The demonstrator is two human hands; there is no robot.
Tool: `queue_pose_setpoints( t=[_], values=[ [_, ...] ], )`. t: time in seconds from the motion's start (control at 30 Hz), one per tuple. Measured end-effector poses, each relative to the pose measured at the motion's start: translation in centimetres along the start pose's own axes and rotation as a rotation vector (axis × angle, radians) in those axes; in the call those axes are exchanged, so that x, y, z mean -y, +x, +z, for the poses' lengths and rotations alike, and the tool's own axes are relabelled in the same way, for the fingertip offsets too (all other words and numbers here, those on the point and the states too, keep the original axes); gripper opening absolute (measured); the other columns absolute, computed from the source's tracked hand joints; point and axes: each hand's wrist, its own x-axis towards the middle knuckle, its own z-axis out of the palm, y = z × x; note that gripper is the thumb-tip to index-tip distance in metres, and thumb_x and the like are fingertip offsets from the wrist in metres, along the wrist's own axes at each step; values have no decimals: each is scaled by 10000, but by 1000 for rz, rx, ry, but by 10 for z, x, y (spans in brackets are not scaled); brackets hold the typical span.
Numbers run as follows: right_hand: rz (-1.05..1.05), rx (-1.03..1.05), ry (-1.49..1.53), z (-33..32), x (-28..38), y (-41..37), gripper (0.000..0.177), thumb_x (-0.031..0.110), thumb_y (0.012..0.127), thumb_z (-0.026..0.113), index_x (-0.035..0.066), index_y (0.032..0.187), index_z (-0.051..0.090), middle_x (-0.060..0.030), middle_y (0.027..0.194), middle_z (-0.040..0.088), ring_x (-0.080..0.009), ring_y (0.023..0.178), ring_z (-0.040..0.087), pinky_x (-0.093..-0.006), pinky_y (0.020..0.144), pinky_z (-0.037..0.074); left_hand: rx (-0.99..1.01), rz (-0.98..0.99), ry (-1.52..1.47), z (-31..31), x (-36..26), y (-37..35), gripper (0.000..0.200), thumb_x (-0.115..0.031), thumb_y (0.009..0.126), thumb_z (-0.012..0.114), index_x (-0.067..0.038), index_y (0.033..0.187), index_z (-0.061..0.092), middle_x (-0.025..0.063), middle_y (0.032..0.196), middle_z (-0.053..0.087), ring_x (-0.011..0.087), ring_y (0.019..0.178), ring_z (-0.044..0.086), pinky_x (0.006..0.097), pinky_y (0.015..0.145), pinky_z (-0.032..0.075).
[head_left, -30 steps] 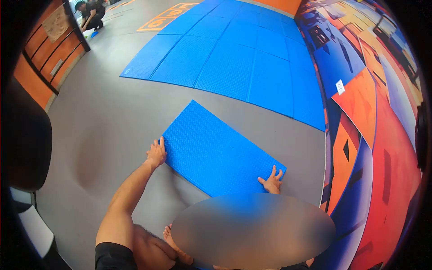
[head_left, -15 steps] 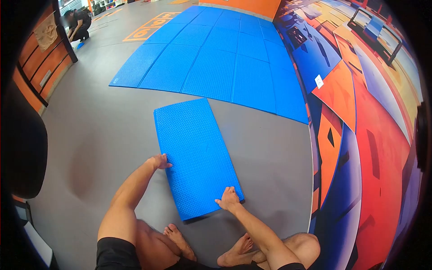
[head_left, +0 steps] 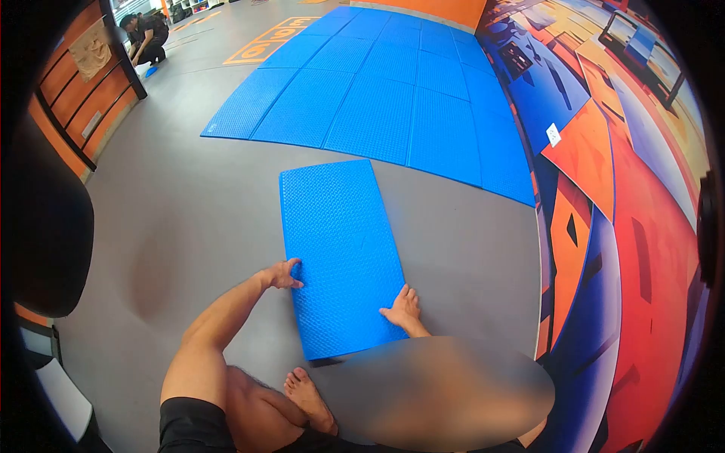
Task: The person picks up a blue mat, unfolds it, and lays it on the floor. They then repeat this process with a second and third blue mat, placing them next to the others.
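A blue textured mat piece (head_left: 343, 257) lies on the grey floor in front of me, its near edge slightly above the floor with a dark gap below. At its left long edge is my left hand (head_left: 284, 275), thumb on top and fingers curled at the side, gripping it. My right hand (head_left: 404, 308) rests at the right edge near the near corner, fingers spread and thumb on the surface. A blurred patch covers my right forearm and leg.
Joined blue mats (head_left: 370, 90) cover the floor ahead. A painted wall (head_left: 596, 174) runs along the right. An orange panel (head_left: 87, 83) stands at the left, with a crouching person (head_left: 145, 38) beyond it.
My right hand has moved up along the mat's right edge, its fingers more spread. The mat has turned slightly. The whole view has shifted a little.
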Motion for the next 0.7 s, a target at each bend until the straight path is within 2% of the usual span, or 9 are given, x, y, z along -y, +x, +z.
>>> queue_pose_setpoints(
  t=[0.07, 0.17, 0.23, 0.33, 0.43, 0.47, 0.57, 0.67, 0.7],
  values=[
    [-39, 47, 75, 13, 5, -5, 1064, 425, 710, 854, -3, 1489, 269, -214, 1439, 400, -409, 1315, 441, -498, 1077, 425, -133, 64, 101, 8, 15, 3, 1032, -415, 740, 856, -63, 1531, 293, 297, 1425, 442, 435, 1317, 475, 466, 1065, 465],
    [-77, 135, 180, 22, 9, -12, 1081, 426, 704, 857, -10, 1502, 272, -226, 1450, 410, -389, 1322, 461, -455, 1085, 425, -208, -27, -104, -8, 6, -11, 1059, -386, 700, 886, -70, 1529, 307, 311, 1451, 419, 426, 1412, 354, 463, 1167, 342],
    [-111, 170, 272, 26, 8, -13, 1079, 418, 700, 859, -3, 1509, 283, -232, 1457, 415, -369, 1344, 453, -456, 1094, 416, -307, -6, -197, -13, 5, -8, 1031, -343, 690, 894, -82, 1522, 343, 267, 1505, 373, 428, 1399, 378, 464, 1160, 354],
    [-98, 179, 368, 28, 5, -7, 963, 363, 735, 842, 8, 1491, 364, -222, 1380, 531, -314, 1314, 509, -435, 1077, 432, -405, 5, -286, -22, 2, -7, 1007, -331, 694, 888, -103, 1522, 361, 226, 1534, 337, 424, 1400, 375, 466, 1163, 348],
    [-96, 238, 625, 32, 1, 6, 813, 280, 777, 815, 8, 1448, 446, -196, 1240, 642, -282, 1194, 605, -402, 1021, 475, -445, -40, -296, -30, -15, -10, 993, -317, 699, 881, -151, 1530, 364, 201, 1553, 284, 430, 1402, 349, 482, 1164, 343],
    [-97, 207, 613, 23, 4, 0, 683, 202, 802, 790, -23, 1382, 507, -179, 1146, 690, -255, 1072, 665, -369, 977, 501, -447, -65, -293, -34, -24, -16, 995, -315, 700, 878, -168, 1535, 358, 201, 1556, 266, 434, 1401, 339, 488, 1163, 342],
    [-95, 145, 558, 16, 3, 4, 641, 232, 807, 804, -44, 1320, 537, -180, 1142, 684, -258, 1031, 680, -387, 894, 543, -450, -87, -323, -48, -40, -28, 1007, -307, 706, 873, -214, 1551, 334, 190, 1541, 240, 432, 1397, 320, 497, 1161, 338],
    [-39, 173, 736, -6, 7, 2, 662, 283, 790, 828, -56, 1288, 555, -176, 1125, 688, -269, 1053, 672, -401, 909, 542, -457, -8, -429, -59, -37, -26, 1029, -307, 709, 872, -228, 1565, 306, 176, 1499, 261, 401, 1398, 319, 482, 1159, 340],
    [-31, 202, 880, -18, 10, -3, 661, 246, 799, 827, -59, 1304, 529, -173, 1111, 687, -261, 1033, 676, -395, 887, 552, -460, 30, -474, -64, -35, -24, 1038, -308, 709, 872, -227, 1569, 296, 171, 1483, 273, 388, 1399, 320, 475, 1158, 342]
  ],
)
